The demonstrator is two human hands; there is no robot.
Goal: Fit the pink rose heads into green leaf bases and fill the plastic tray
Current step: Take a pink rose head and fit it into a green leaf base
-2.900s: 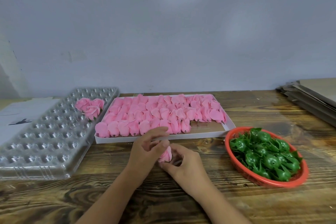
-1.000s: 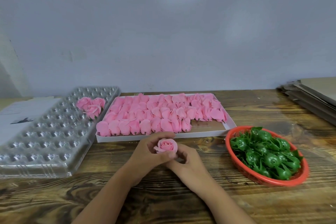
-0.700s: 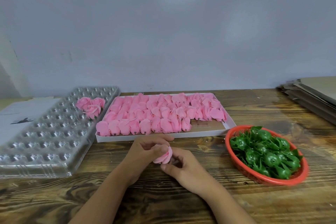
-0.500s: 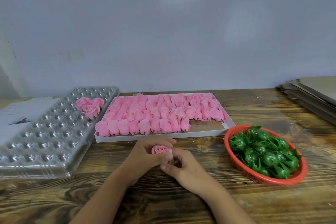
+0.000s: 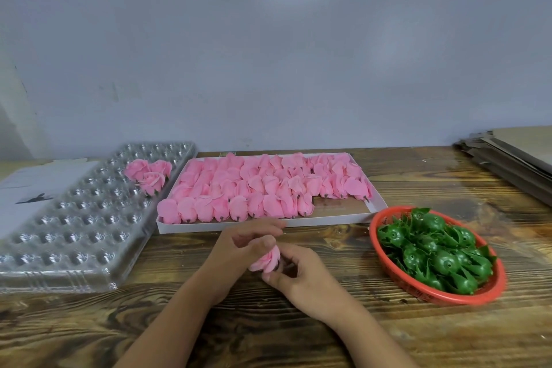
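A pink rose head [image 5: 268, 260] is held between both hands just above the wooden table, tipped on its side. My left hand [image 5: 239, 251] grips it from the left with thumb and fingers curled round the petals. My right hand [image 5: 301, 276] pinches its underside from the right; what it holds there is hidden. A white flat box [image 5: 337, 218] behind the hands holds several loose pink rose heads [image 5: 254, 188]. The clear plastic tray [image 5: 74, 218] at the left carries three finished roses [image 5: 148, 173] at its far right corner. A red basket [image 5: 484, 296] of green leaf bases [image 5: 433, 251] stands at the right.
A white sheet of paper [image 5: 30, 185] lies beyond the tray at the far left. Stacked cardboard sheets [image 5: 519, 155] sit at the back right corner. A grey wall closes off the table's far edge.
The rose has been turned in my fingers: it faced up half a second ago and now lies tipped sideways. Both hands stay in the same spot before the box.
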